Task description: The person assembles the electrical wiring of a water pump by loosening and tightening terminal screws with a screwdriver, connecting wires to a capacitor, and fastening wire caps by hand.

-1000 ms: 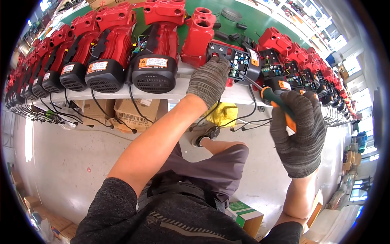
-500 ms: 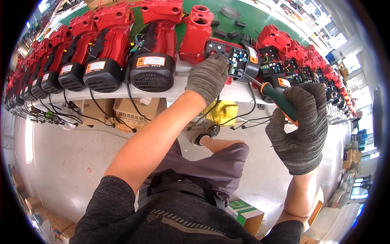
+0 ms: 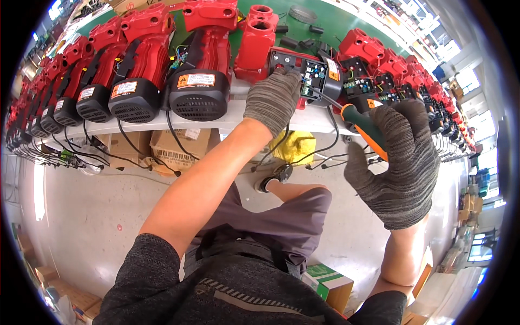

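In front of me a red pump (image 3: pixel 253 51) lies on the bench with its black control box (image 3: pixel 335 86) uncovered, and a circuit board (image 3: pixel 314 76) shows inside. My left hand (image 3: pixel 272 101), in a grey knit glove, rests at the left part of this box. Its fingers are bent together, and whatever they pinch is hidden. On the right, my gloved right hand (image 3: pixel 403 165) holds a screwdriver (image 3: pixel 364 125) with a green and orange handle against its fingers, the thumb standing away from it. The screwdriver's shaft slants left to the board's lower edge.
Several red pumps with black motor covers (image 3: pixel 199 96) line the bench on the left; more with bare boards (image 3: pixel 360 85) stand on the right. Black cables (image 3: pixel 337 130) hang over the front edge. Below are cardboard boxes (image 3: pixel 179 145) and a yellow bag (image 3: pixel 297 147).
My right thumb has spread away from the screwdriver, and the handle has turned to show more orange. My left hand stays at the box. The whole view has shifted slightly.
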### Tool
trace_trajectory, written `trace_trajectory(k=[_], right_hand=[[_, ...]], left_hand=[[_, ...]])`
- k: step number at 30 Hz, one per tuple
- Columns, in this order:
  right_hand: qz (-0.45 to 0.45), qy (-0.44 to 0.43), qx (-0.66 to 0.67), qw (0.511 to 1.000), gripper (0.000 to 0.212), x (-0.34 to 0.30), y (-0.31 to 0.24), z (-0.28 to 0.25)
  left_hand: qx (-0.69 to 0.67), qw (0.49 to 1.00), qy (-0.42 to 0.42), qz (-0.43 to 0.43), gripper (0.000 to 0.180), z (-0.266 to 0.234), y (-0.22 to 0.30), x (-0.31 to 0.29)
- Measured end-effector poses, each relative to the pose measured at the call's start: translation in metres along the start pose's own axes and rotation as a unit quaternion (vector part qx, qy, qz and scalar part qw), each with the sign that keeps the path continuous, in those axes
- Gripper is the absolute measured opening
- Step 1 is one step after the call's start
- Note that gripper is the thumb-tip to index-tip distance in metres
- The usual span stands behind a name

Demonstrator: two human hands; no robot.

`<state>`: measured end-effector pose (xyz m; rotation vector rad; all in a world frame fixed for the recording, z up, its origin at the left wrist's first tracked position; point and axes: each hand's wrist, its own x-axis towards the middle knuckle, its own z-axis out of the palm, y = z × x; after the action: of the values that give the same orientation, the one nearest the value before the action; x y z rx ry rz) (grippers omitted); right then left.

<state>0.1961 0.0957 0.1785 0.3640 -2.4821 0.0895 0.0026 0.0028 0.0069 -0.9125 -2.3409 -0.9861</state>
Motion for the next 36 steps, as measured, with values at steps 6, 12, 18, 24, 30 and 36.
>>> trace_trajectory(k=[6, 12, 18, 24, 30, 36], right_hand=[[-0.011, 0.01, -0.007, 1.0, 0.033, -0.001, 0.003, 0.004], [-0.016, -0.005, 0.008, 1.0, 0.039, -0.002, 0.004, 0.002], [0.017, -0.012, -0.017, 1.0, 0.032, -0.005, 0.006, 0.002], [-0.028, -0.003, -0.027, 0.999, 0.033, -0.001, 0.008, 0.0], [-0.001, -0.021, -0.028, 0.999, 0.038, -0.003, 0.005, -0.002], [-0.038, -0.04, -0.002, 0.998, 0.038, 0.006, -0.001, -0.011]], left_hand=[[-0.012, 0.994, 0.064, 0.089, 0.014, 0.004, -0.011, -0.006], [0.014, 0.998, 0.007, 0.056, 0.017, -0.002, 0.0, -0.001], [0.079, 0.997, -0.017, 0.004, 0.015, 0.0, 0.007, 0.002], [0.029, 0.997, 0.038, 0.063, 0.017, 0.001, -0.001, -0.002], [0.054, 0.998, -0.003, 0.014, 0.018, 0.004, 0.002, -0.001], [0.067, 0.997, -0.02, 0.028, 0.019, -0.003, 0.006, -0.001]])
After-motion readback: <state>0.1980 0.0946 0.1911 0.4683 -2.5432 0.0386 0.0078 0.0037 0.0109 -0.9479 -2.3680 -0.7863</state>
